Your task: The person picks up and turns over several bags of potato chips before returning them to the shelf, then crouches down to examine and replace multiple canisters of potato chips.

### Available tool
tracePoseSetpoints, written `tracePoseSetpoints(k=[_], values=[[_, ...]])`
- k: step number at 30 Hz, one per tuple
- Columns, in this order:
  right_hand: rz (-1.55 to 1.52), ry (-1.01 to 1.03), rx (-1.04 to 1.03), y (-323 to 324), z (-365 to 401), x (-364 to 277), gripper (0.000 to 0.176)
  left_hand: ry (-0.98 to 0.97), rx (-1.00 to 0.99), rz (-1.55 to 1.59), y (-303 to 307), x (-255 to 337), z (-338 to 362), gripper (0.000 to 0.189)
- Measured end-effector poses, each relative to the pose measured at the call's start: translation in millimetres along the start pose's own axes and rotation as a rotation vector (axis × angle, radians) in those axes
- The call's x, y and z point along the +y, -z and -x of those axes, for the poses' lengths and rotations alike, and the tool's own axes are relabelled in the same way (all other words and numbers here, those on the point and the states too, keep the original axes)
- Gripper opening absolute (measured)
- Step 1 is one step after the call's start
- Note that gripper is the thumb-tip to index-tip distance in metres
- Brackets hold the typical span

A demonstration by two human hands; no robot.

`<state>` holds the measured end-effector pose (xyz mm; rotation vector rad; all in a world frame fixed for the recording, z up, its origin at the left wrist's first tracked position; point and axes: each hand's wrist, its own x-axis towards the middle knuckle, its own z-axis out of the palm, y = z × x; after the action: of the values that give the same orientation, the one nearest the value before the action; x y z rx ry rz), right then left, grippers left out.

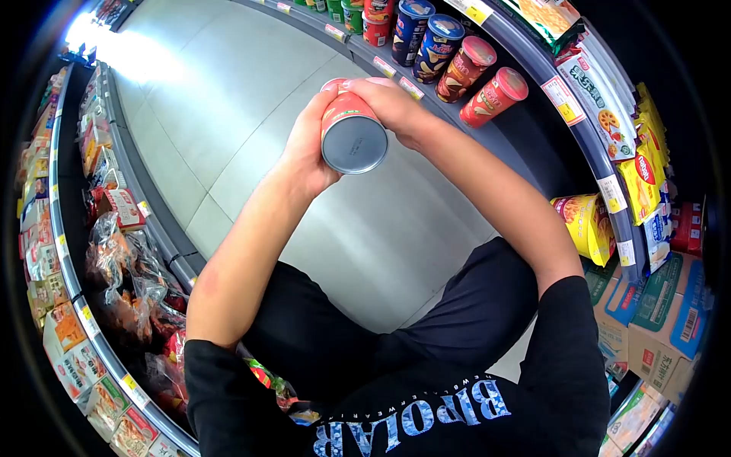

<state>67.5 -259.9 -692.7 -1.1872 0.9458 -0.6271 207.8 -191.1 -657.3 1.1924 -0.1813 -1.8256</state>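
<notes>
Both my hands are closed around a red chips canister (pixel 355 143), held out over the aisle floor. Its round grey metal bottom, with a small printed code, faces me, while its top end points away. My left hand (pixel 311 145) grips the left side, and my right hand (pixel 387 105) wraps over the far end and the right side. The fingers hide most of the label. Closest to my right hand, on the low right shelf, stand a pink-red canister (pixel 495 97), a brown-red canister (pixel 465 70) and blue canisters (pixel 438 47) in a row.
Shelves line both sides of the tiled floor (pixel 251 80). Clear bags (pixel 122 266) and boxed snacks fill the left shelf (pixel 84 320). On the right are a yellow tub (pixel 585 225), hanging snack packs (pixel 643 175) and stacked cartons (pixel 662 320). My bent knees are below my arms.
</notes>
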Motion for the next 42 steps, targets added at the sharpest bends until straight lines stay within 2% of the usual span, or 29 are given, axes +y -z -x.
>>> tracePoseSetpoints(k=[16,19,22,23,25,27,28,31,34,37,41,42], values=[[-0.073,-0.006,-0.021,-2.7,-0.2,5.7,0.040,-0.015,-0.034,0.009,3.4,-0.4,-3.0,0.049],[-0.097,-0.078,0.018,-2.9,1.8,3.7,0.038,-0.052,-0.078,-0.110,5.6,1.5,-3.5,0.060],[-0.189,-0.061,0.034,-4.0,-0.2,13.8,0.042,-0.221,0.141,-0.643,13.8,-4.5,-19.1,0.079],[-0.230,-0.034,0.033,-5.4,-0.2,13.6,0.045,-0.436,0.143,-0.822,13.7,-6.5,-19.7,0.090],[-0.214,-0.001,0.015,-6.2,-0.2,11.4,0.044,-0.610,0.193,-1.218,19.0,-6.7,-16.8,0.091],[-0.129,0.074,-0.024,-7.4,1.2,8.9,0.044,-0.596,0.203,-1.256,16.5,-4.0,-13.4,0.093],[-0.140,0.116,-0.073,-7.9,2.1,8.6,0.053,-0.587,0.205,-1.275,14.8,-3.4,-12.4,0.094],[-0.061,0.187,-0.025,-9.7,2.8,16.5,0.061,-0.540,0.165,-1.263,12.6,-1.9,-9.5,0.094],[-0.097,0.187,0.023,-7.6,3.1,14.8,0.066,-0.617,0.155,-1.206,21.3,-10.2,-24.3,0.092],[-0.181,0.139,0.106,-4.1,1.0,22.9,0.064,-0.503,0.059,-0.948,17.0,-5.1,-18.9,0.089],[-0.369,0.108,0.136,2.0,-4.6,36.1,0.053,-0.336,0.013,-0.776,21.5,-0.9,-25.1,0.081],[-0.404,0.115,0.130,3.5,-6.2,38.5,0.051,-0.237,0.014,-0.661,22.5,-0.8,-28.2,0.069]])
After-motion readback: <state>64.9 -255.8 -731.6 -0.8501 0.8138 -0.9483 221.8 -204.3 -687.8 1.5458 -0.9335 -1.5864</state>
